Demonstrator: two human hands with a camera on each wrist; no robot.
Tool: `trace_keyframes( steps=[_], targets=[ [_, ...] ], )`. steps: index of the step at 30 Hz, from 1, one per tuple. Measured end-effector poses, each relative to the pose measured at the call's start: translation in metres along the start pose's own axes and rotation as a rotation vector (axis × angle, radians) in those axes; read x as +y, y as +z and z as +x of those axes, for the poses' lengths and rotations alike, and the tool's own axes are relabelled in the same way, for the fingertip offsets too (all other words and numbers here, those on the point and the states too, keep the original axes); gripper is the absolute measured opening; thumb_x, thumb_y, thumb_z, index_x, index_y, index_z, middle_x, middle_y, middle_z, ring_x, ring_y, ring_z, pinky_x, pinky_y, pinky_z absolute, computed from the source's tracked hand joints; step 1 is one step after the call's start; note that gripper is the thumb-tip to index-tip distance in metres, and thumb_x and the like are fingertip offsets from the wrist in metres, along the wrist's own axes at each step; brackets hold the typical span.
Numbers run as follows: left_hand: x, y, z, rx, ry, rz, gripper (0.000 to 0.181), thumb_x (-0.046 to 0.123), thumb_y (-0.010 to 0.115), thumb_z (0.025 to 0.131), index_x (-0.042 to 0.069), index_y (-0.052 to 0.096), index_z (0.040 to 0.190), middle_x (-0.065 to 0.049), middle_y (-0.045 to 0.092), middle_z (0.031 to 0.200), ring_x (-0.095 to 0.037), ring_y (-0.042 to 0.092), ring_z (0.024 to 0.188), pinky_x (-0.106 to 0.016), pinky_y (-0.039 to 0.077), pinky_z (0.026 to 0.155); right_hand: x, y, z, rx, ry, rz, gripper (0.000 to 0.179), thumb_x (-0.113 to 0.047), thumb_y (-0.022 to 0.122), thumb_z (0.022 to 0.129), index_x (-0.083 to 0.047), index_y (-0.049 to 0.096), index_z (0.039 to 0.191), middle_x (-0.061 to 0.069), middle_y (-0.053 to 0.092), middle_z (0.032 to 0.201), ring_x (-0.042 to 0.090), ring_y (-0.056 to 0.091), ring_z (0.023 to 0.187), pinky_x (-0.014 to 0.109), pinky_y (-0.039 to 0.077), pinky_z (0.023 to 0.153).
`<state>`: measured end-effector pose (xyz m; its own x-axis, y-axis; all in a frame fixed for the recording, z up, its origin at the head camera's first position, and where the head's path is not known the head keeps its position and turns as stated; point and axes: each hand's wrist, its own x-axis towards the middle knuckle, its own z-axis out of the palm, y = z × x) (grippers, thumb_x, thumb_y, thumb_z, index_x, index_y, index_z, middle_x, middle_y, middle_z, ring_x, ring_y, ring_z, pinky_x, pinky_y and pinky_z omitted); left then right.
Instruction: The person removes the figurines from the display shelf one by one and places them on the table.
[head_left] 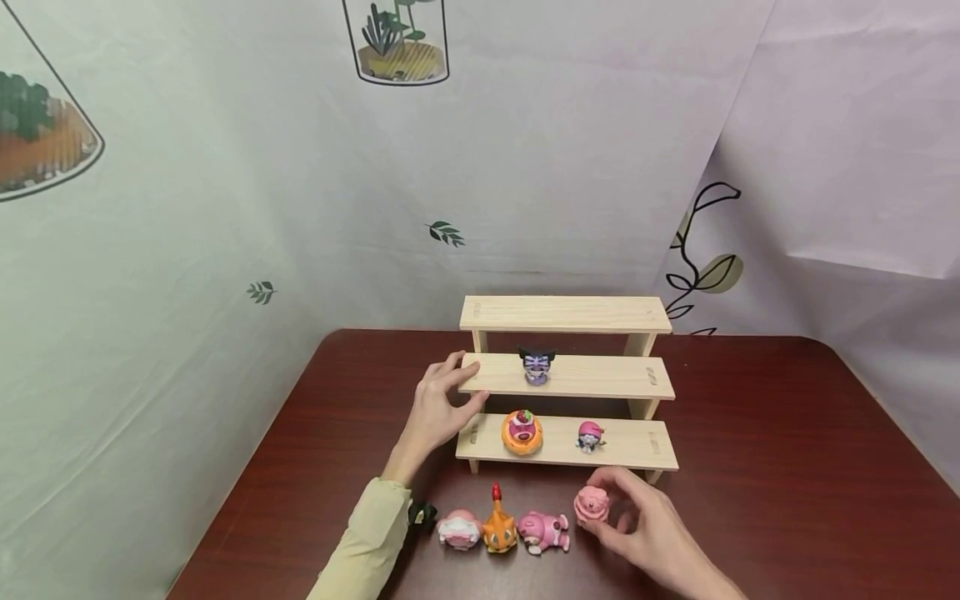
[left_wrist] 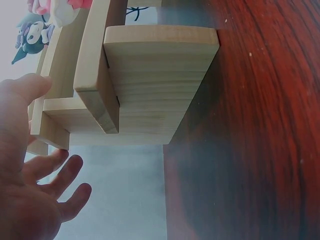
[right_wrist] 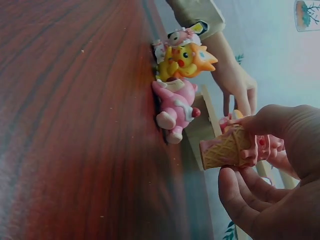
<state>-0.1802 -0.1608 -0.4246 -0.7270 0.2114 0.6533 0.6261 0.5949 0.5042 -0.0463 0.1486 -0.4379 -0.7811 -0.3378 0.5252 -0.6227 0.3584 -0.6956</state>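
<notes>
My left hand [head_left: 441, 400] holds the left end of the middle step of a three-step wooden display stand [head_left: 600, 377], thumb at the front edge and a fingertip on top. In the left wrist view, the other fingers spread beside the stand's end [left_wrist: 145, 90]. My right hand [head_left: 637, 521] pinches a pink figurine [head_left: 592, 504] in front of the bottom step. Seen from the right wrist, that figurine has a tan waffle-cone base [right_wrist: 225, 148]. A black-and-purple figurine [head_left: 537, 367] stands on the middle step. The bottom step bears an orange ring-shaped figurine [head_left: 522, 433] and a small pink-capped one [head_left: 590, 437].
Before the stand, a row lies on the dark red table [head_left: 780, 467]: a pink-and-white figurine [head_left: 459, 530], an orange figurine with a red-tipped tail [head_left: 499, 530] and a pink bear figurine [head_left: 543, 532]. A dark object [head_left: 422, 513] sits by the left sleeve. Printed cloth [head_left: 555, 167] hangs behind.
</notes>
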Motion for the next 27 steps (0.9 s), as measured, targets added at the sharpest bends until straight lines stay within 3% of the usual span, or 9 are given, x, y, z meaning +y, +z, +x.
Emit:
trace_keyframes(
  steps=[5,12,27],
  targets=[
    [-0.001,0.000,-0.001,-0.002,-0.007,0.000,0.044,0.018,0.084,0.081,0.002,0.073,0.120,-0.025,0.059,0.134,-0.043,0.056,0.114,-0.059,0.047,0.090,0.001,0.003,-0.004,-0.014,0.020,0.003,0.049,0.000,0.087,0.073,-0.020,0.061,0.109,-0.011,0.062,0.097,0.006,0.058,0.074,0.019,0.046,0.051],
    [-0.001,0.000,-0.001,0.001,0.003,-0.005,0.044,0.018,0.083,0.081,0.001,0.073,0.120,-0.026,0.059,0.132,-0.043,0.056,0.113,-0.059,0.048,0.088,0.004,0.005,-0.009,-0.045,0.069,0.022,0.046,-0.004,0.086,0.076,-0.021,0.060,0.110,-0.012,0.061,0.095,0.005,0.057,0.066,0.018,0.045,0.050],
    [0.001,-0.001,0.000,-0.002,-0.002,-0.002,0.045,0.018,0.083,0.081,0.001,0.073,0.120,-0.025,0.059,0.133,-0.044,0.056,0.114,-0.060,0.046,0.090,0.009,0.008,-0.016,-0.087,0.058,0.042,0.047,0.001,0.084,0.075,-0.022,0.060,0.108,-0.013,0.060,0.091,0.005,0.060,0.071,0.024,0.049,0.052]
  ],
)
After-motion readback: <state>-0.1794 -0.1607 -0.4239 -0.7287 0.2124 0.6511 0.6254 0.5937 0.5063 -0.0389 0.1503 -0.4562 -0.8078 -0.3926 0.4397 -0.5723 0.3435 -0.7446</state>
